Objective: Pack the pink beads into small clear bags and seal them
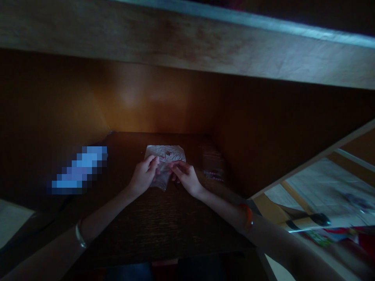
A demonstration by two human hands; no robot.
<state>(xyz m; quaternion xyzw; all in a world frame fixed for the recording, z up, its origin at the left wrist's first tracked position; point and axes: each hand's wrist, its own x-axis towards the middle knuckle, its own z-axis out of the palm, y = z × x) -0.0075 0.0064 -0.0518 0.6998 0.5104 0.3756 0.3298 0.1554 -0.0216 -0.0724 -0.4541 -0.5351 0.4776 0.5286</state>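
Observation:
Between my two hands is a small clear plastic bag [162, 177], hanging down toward me. The fingers of my left hand [146, 171] are pinched on its upper left edge. At the upper right edge, the thumb and fingers of my right hand [186, 175] are closed on the same bag. Just beyond them a crumpled white tissue or paper [158, 150] lies on the dark wooden table [164, 226]. On it sits a small dark thing [168, 153], too small to name. Whether anything is inside the bag I cannot tell.
More clear plastic bags [212, 162] seem to lie to the right. A blurred-out bright screen [80, 169] stands at the left. Wooden panels enclose the tabletop at the back and sides, and a thick ledge [187, 43] crosses above.

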